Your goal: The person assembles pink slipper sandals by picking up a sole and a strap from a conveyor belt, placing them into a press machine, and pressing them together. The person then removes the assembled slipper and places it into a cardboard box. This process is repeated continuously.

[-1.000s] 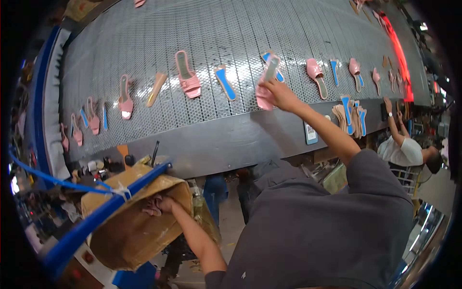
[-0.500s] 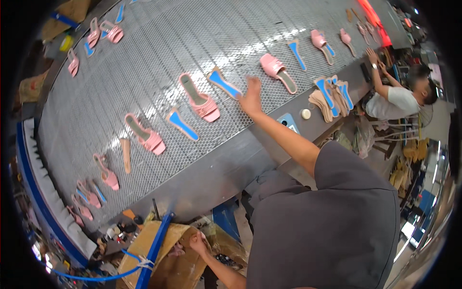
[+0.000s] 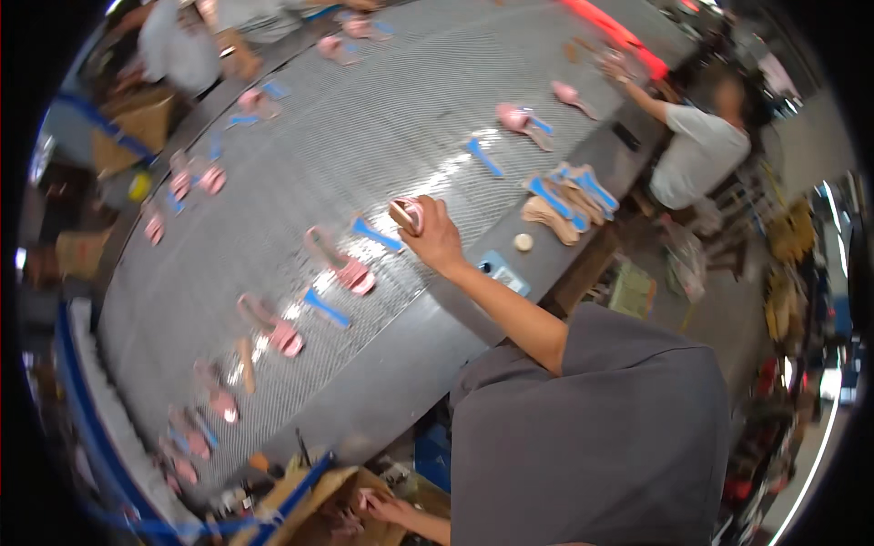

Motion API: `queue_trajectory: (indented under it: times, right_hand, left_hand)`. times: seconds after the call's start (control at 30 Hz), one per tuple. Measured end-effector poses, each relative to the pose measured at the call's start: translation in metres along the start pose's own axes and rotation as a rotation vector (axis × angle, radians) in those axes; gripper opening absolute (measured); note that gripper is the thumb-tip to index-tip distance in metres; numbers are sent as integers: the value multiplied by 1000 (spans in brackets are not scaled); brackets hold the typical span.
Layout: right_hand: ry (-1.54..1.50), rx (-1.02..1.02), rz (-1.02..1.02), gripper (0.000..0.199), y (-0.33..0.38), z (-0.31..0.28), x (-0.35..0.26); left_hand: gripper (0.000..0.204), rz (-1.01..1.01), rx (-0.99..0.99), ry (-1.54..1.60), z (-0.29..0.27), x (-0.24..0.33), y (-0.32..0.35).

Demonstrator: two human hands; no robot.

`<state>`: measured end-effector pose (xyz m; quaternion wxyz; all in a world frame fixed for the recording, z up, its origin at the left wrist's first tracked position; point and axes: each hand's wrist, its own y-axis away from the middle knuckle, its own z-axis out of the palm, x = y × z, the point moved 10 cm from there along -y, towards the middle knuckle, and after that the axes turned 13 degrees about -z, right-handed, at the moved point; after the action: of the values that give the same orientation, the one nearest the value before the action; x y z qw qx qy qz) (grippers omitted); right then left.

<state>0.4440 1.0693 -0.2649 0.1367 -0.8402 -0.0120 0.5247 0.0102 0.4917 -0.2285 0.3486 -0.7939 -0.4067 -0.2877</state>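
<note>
My right hand [image 3: 437,238] reaches out over the grey mesh conveyor belt [image 3: 364,136] and grips a pink sandal [image 3: 409,215] by its end, just above the belt. A blue insole [image 3: 378,235] lies right beside it, and another pink sandal [image 3: 341,264] lies further left. My left hand [image 3: 382,506] is low down inside an open cardboard box [image 3: 314,496], among pink items; the blur hides whether its fingers hold one.
Several pink sandals and blue insoles lie spread along the belt. A stack of tan and blue insoles [image 3: 564,196] sits on the belt's metal edge. A person in a light shirt [image 3: 696,150] works at the right; another person [image 3: 182,45] stands at the far side.
My right hand, flat on the belt before, now holds a pink sandal. The view has swung, so the belt sits more to the left. My left hand stays in the box.
</note>
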Motion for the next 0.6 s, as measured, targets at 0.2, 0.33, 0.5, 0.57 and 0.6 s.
queue_trajectory:
  times: [0.2, 0.33, 0.5, 0.57, 0.6]
  right_hand:
    - [-904, -769, 201, 48, 222, 81, -173]
    - [-993, -1261, 323, 44, 418, 104, -264]
    - [-1238, -1691, 346, 53, 575, 74, -354]
    - [-1292, -1829, 303, 64, 633, 50, -417]
    - [-1301, -1891, 309, 66, 664, 47, -435]
  left_hand:
    - [12, -329, 92, 1232, -113, 0, 62]
    - [10, -357, 295, 1558, -178, -31, 142]
    - [16, -324, 481, 1612, -242, -17, 266]
    - [22, -319, 557, 1557, -266, -20, 296]
    - [25, -323, 579, 1526, -277, -25, 310]
